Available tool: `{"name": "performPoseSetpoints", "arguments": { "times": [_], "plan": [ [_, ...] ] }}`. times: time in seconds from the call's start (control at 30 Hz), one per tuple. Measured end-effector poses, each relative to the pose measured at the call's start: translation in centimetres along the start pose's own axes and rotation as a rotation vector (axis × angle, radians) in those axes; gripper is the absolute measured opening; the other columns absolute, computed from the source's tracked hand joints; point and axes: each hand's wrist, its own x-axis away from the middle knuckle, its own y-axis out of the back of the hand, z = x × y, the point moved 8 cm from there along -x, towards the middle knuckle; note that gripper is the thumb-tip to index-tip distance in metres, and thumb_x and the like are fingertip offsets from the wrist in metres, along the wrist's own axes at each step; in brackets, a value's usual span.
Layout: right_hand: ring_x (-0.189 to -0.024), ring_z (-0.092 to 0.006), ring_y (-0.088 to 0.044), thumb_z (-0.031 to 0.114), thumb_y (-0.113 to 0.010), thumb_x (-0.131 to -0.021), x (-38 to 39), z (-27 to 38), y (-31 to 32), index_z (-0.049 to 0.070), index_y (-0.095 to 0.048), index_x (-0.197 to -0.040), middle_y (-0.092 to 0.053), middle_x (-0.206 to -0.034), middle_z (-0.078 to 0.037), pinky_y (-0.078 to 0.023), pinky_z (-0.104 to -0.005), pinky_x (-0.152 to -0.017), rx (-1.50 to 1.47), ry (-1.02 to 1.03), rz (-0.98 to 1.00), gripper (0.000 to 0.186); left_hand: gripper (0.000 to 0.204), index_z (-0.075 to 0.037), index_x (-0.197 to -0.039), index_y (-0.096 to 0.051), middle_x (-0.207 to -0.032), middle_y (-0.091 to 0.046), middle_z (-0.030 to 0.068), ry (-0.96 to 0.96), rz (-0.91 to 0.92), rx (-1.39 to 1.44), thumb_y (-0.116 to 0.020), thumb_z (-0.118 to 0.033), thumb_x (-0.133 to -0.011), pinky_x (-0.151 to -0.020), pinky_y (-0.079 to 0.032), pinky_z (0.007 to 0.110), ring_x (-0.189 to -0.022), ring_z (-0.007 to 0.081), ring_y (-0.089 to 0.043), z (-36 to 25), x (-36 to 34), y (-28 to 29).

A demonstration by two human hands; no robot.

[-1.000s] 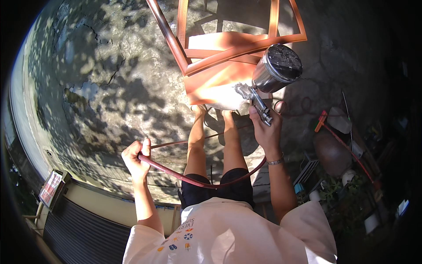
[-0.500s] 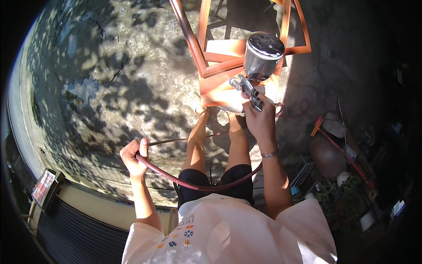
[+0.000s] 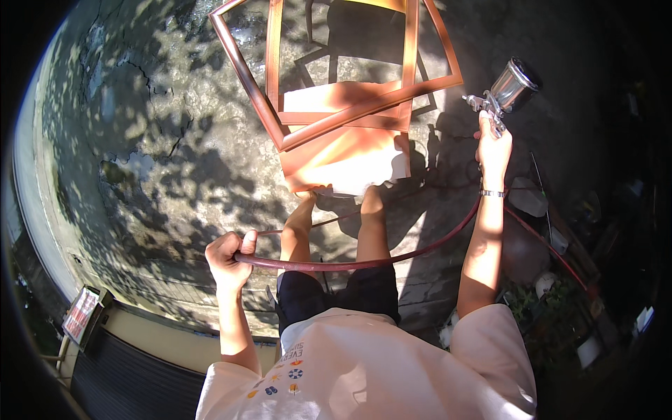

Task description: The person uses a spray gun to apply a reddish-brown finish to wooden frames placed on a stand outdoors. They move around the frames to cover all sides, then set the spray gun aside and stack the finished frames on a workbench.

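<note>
My right hand (image 3: 495, 148) is wrapped round the handle of a metal spray gun (image 3: 484, 105), out to the right of an orange-brown frame. A shiny silver cup (image 3: 512, 84) with a dark lid sits tilted on top of the gun. In my left hand (image 3: 231, 256) is a dark red hose (image 3: 336, 266), gripped in a closed fist. The hose sags across in front of my thighs and rises toward my right wrist. Ahead of my feet, the tilted wooden frame (image 3: 371, 106) rests on another orange-brown wooden piece (image 3: 274, 56) with a panel (image 3: 343, 150) at its near end.
Cracked concrete ground (image 3: 175, 140) lies on the left, dappled with shade. At the right are a red-handled tool (image 3: 549, 245), a grey stone (image 3: 526, 199) and potted plants (image 3: 532, 308). A dark ribbed shutter (image 3: 133, 381) stands at the lower left.
My right hand has swung the spray gun from above the panel out to the right, past the frame. The hose has stretched wider. My left hand has shifted slightly right and nearer.
</note>
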Motion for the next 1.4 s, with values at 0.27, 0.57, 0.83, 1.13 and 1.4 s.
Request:
{"name": "performPoseSetpoints", "arguments": {
  "times": [0.27,0.57,0.83,1.13,1.4],
  "plan": [
    [-0.035,-0.0149,-0.053,0.047,-0.065,-0.092,-11.2,2.6,7.5,-0.006,-0.068,-0.091,-0.071,-0.078,-0.010,-0.039,-0.0290,-0.033,0.064,-0.003,-0.207,0.053,0.049,-0.004,-0.056,-0.035,-0.050,-0.036,0.0072,-0.052,0.001,-0.020,-0.077,-0.003,-0.082,-0.045,-0.030,0.031,-0.043,0.0211,-0.035,-6.1,-2.9,-5.6],
    [-0.037,-0.0101,-0.051,0.039,-0.066,-0.095,-15.9,14.0,1.3,-0.001,-0.071,-0.096,-0.073,-0.082,-0.007,-0.035,-0.0266,-0.035,-0.318,0.206,-0.284,0.040,0.049,-0.004,-0.055,-0.036,-0.050,-0.034,0.0070,0.080,-0.061,0.021,-0.076,-0.007,-0.084,-0.045,-0.027,0.031,-0.043,0.0198,-0.033,-2.4,-4.5,-2.6],
    [-0.037,-0.0100,-0.049,0.027,-0.064,-0.097,-6.6,19.2,-19.2,-0.002,-0.068,-0.093,-0.065,-0.068,-0.008,-0.034,-0.0272,-0.034,-0.398,0.260,0.005,0.030,0.054,-0.004,-0.060,-0.033,-0.053,-0.028,0.0012,0.299,-0.355,-0.113,-0.070,-0.023,-0.094,-0.047,-0.019,0.032,-0.053,0.0095,-0.023,9.3,-3.1,9.3],
    [-0.051,-0.0045,-0.055,0.023,-0.068,-0.095,10.2,21.1,-35.0,0.000,-0.069,-0.099,-0.067,-0.070,-0.003,-0.039,-0.0228,-0.044,-0.393,0.436,0.427,0.024,0.042,-0.007,-0.062,-0.040,-0.062,-0.037,-0.0064,0.406,-0.574,0.247,-0.057,-0.011,-0.100,-0.051,-0.019,0.023,-0.057,0.0023,-0.029,19.3,-0.1,18.6],
    [-0.060,-0.0123,-0.056,0.009,-0.069,-0.088,15.6,23.8,-36.1,-0.006,-0.064,-0.088,-0.062,-0.069,-0.009,-0.044,-0.0294,-0.057,-0.453,0.361,0.629,0.016,0.041,-0.007,-0.061,-0.037,-0.059,-0.037,-0.0044,0.297,-0.535,0.305,-0.057,-0.005,-0.097,-0.051,-0.020,0.023,-0.056,0.0041,-0.029,20.3,-1.5,18.4]
  ]
}}
